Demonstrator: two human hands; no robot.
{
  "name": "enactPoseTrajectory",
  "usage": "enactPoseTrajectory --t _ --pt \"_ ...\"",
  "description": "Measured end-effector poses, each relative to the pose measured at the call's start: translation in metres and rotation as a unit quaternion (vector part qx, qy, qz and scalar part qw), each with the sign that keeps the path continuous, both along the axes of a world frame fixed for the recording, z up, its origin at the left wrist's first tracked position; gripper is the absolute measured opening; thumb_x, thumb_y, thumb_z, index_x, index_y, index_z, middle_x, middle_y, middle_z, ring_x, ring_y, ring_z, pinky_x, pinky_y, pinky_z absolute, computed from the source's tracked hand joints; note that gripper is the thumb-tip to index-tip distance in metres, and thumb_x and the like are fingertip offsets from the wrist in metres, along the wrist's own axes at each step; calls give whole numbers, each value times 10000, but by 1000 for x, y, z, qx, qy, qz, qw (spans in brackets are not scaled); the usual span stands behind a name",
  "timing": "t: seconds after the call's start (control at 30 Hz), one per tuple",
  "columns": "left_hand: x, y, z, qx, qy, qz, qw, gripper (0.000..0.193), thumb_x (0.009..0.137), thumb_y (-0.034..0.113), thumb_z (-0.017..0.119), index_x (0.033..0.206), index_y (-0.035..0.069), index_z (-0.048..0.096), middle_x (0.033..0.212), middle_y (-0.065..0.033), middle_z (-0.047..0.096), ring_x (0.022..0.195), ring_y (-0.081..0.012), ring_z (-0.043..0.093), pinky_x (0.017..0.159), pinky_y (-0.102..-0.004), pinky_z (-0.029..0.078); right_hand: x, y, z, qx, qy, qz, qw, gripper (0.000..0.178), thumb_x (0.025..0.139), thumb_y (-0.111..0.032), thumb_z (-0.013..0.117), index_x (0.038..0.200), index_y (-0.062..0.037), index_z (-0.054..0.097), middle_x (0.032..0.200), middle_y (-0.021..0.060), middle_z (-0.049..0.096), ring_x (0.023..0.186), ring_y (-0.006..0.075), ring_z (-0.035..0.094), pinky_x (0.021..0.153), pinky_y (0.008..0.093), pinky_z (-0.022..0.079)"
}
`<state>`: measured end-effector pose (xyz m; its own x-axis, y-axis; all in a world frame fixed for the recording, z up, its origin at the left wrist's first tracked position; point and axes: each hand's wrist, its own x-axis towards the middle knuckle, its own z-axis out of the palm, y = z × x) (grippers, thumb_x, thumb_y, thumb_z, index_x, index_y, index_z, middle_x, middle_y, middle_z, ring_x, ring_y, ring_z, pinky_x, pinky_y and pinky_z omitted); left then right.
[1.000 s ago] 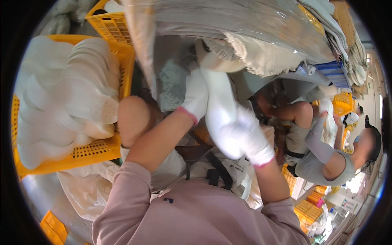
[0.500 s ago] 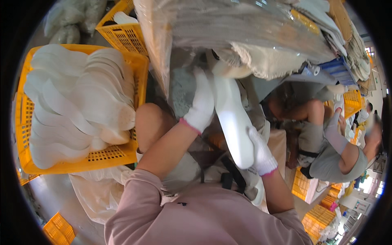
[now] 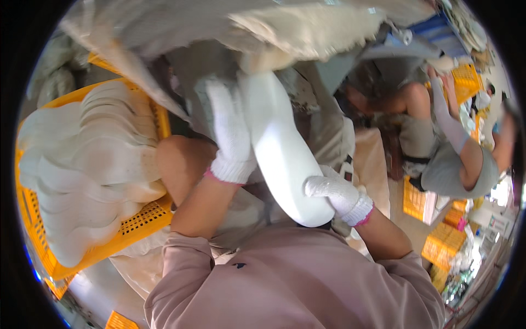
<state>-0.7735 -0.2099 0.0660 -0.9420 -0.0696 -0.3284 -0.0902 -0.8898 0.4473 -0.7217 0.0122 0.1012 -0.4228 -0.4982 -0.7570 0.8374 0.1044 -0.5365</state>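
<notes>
A long, white, curved insole (image 3: pixel 282 148) slants in front of my body, its far end up against a cream rounded part (image 3: pixel 267 60) under a ragged cloth edge. My right hand (image 3: pixel 342 196), in a white knit glove with a pink cuff, grips its near right edge, thumb on top. Along its far left edge lies my left hand (image 3: pixel 230 129), gloved alike. Its fingers point away from me against the edge, and their tips are blurred. The underside of the insole is hidden.
At left, a yellow plastic crate (image 3: pixel 148 225) holds stacked white insoles (image 3: pixel 93 159). Plastic-covered sheeting (image 3: pixel 170 22) hangs over the far side. Beyond my right arm sits another person (image 3: pixel 449 164), with yellow crates (image 3: pixel 442 244) nearby.
The insole has tilted further and swung slightly left. Both hands moved with it, and my right thumb now lies on its top. My view has shifted right and downward.
</notes>
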Motion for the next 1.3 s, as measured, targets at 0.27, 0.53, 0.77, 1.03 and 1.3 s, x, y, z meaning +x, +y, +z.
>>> enactPoseTrajectory --t 0.27,0.53,0.77,1.03,1.3 --pt "-26 -16 -59 222 142 -14 965 808 1094 715 416 1388 -16 595 1285 -157 661 1189 -267 605 1098 -365 461 -7 -5 -12 -138 11 -78 987 585 921 -283 819 1388 27 656 1159 111 782 1001 206 786 902 333 637" --pt "23 -4 -26 51 64 -3 997 944 1099 748 286 1550 -59 478 1459 -184 603 1300 -304 592 1183 -390 417 21 17 1 -66 77 -19 995 625 845 -215 888 1384 24 681 1212 83 767 1088 154 713 975 325 576" --pt "8 22 -44 102 14 2 995 641 1160 506 426 1499 -24 545 1470 -179 634 1329 -296 616 1162 -411 468 -3 3 40 195 361 71 909 818 771 -193 955 1462 50 591 1286 124 738 1151 162 693 1016 343 557" --pt "1 9 -52 -30 -27 93 995 444 1152 297 483 1482 20 586 1467 -139 656 1313 -286 637 1141 -402 496 -14 -12 44 161 362 40 917 747 783 -164 962 1408 70 627 1217 148 783 1096 212 755 970 353 599" --pt "-13 30 -44 -100 25 59 993 454 1167 348 482 1458 22 606 1408 -124 684 1285 -272 643 1143 -419 504 19 56 6 211 373 21 903 849 704 -278 1025 1365 63 615 1252 131 762 1131 205 737 1002 371 587"
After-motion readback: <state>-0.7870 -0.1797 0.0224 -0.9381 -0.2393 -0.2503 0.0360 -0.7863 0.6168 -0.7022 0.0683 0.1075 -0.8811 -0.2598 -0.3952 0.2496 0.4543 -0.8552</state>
